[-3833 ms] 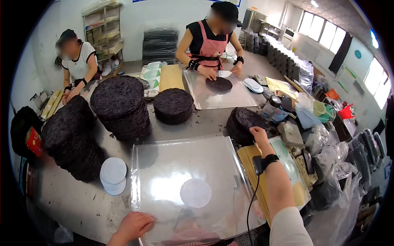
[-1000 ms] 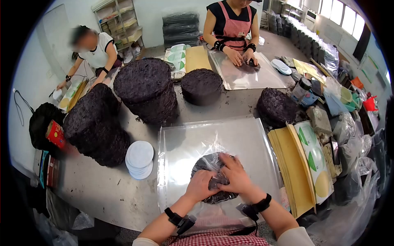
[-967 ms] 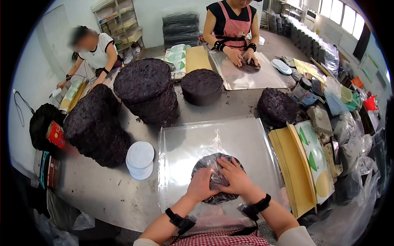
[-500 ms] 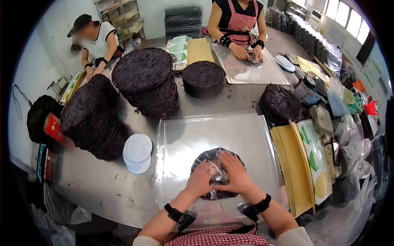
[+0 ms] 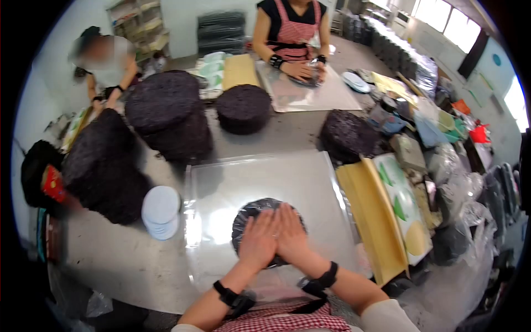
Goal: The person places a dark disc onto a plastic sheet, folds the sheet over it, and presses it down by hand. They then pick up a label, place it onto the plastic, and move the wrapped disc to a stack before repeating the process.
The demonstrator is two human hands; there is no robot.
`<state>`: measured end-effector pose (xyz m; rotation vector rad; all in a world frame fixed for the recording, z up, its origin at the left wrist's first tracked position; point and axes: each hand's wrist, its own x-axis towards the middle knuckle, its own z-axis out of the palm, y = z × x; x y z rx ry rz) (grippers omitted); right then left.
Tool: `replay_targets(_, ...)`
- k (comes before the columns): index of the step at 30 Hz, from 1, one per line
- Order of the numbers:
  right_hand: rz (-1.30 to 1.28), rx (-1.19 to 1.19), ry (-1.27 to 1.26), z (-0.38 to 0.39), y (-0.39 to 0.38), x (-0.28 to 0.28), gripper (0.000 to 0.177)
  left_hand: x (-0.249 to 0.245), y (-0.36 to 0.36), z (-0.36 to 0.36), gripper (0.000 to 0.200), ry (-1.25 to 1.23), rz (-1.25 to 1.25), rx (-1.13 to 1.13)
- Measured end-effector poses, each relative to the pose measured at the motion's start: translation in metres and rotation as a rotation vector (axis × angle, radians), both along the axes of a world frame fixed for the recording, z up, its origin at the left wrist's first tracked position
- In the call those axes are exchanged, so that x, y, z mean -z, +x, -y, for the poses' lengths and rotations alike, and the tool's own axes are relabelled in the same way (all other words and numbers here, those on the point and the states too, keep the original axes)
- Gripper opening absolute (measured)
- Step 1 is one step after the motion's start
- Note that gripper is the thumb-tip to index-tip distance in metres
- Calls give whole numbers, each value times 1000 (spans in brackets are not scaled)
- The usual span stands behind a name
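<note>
A round dark cake wrapped in clear film lies on a square of clear plastic sheets in front of me. My left hand rests flat on its top, fingers stretched forward. Beside it, touching it, my right hand also lies flat on the cake, fingers extended. Both palms cover the middle of the cake, so the film beneath them is hidden. Neither hand grips anything.
White discs lie left of the sheets, near tall dark stacks. A dark cake stands beyond. Yellow paper lies to the right. Two people work across the table, one pressing a wrapped piece.
My hands have come together and now lie flatter on the wrapped cake. The view has shifted, so the table's contents appear further left. The co-worker opposite has changed hand position.
</note>
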<state>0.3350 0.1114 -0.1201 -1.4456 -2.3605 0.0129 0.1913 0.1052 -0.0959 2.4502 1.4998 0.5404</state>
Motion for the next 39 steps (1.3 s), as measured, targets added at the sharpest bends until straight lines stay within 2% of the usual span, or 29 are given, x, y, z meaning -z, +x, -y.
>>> replay_targets(1, 38, 83, 17, 11, -2, -1, 61, 0, 2, -1, 60, -8, 18, -17)
replay_targets(3, 11, 86, -65, 39, 2, -10, 66, 5, 0, -1, 52, 3, 46, -13)
replay_targets(4, 48, -73, -68, 56, 16, -36, 57, 2, 0, 0, 50, 22, 64, -4)
replay_targets(7, -312, -71, -873, 63, 125, -88, 41, -1, -2, 1, 52, 42, 9, 21)
replay_targets(8, -293, 109, -382, 62, 176, -78, 26, 0, -2, 0, 52, 48, 24, 28)
replay_targets(9, -205, 462, -257, 55, 197, -121, 23, 0, -1, 0, 52, 53, 36, 32)
replay_targets(10, -418, 906, -353, 46, 198, -171, 21, 0, -2, 0, 52, 61, 43, 37)
replay_targets(11, -35, 819, -44, 37, 280, -131, 20, 0, -3, -1, 52, 55, 38, 41)
replay_targets(13, 226, 945, -108, 33, 326, -103, 19, 2, -3, -1, 54, 49, 33, 36)
replay_targets(15, 286, 837, -89, 31, 352, -50, 18, 0, -3, 0, 54, 40, 36, 38)
replay_targets(16, 179, 766, 196, 33, 357, -26, 18, 0, -3, 0, 54, 41, 35, 37)
replay_targets(19, 64, 806, 399, 33, 349, -7, 17, 3, -3, 0, 55, 55, 24, 34)
replay_targets(22, -164, 991, 355, 33, 343, -7, 17, 1, -4, 2, 54, 55, 19, 40)
replay_targets(25, -385, 1227, 159, 28, 345, -19, 20, 0, -2, 0, 53, 75, 36, 35)
replay_targets(28, -446, 1167, 107, 20, 373, -20, 23, 2, -4, 1, 52, 88, 54, 44)
replay_targets(30, -438, 1105, -248, 11, 442, -44, 17, 3, -5, 0, 51, 89, 68, 57)
replay_targets(31, -636, 1032, -171, 15, 493, -59, 20, 6, -4, -2, 51, 86, 72, 60)
replay_targets(32, 32, 1043, 93, 14, 569, -70, 21, 6, -5, -2, 51, 80, 68, 52)
replay_targets(33, -173, 1126, 265, 23, 576, -124, 23, -2, -2, 0, 51, 61, 74, 42)
replay_targets(34, -546, 1080, 400, 24, 549, -172, 26, -2, -2, 1, 51, 78, 55, 37)
replay_targets(35, -728, 969, 461, 21, 514, -205, 29, 4, -3, -1, 49, 88, 48, 46)
replay_targets(37, -807, 735, 405, 19, 411, -230, 36, 0, -3, 1, 53, 62, 36, 31)
replay_targets(39, -681, 525, 72, 24, 286, -192, 44, 1, -4, 1, 58, 41, 115, 10)
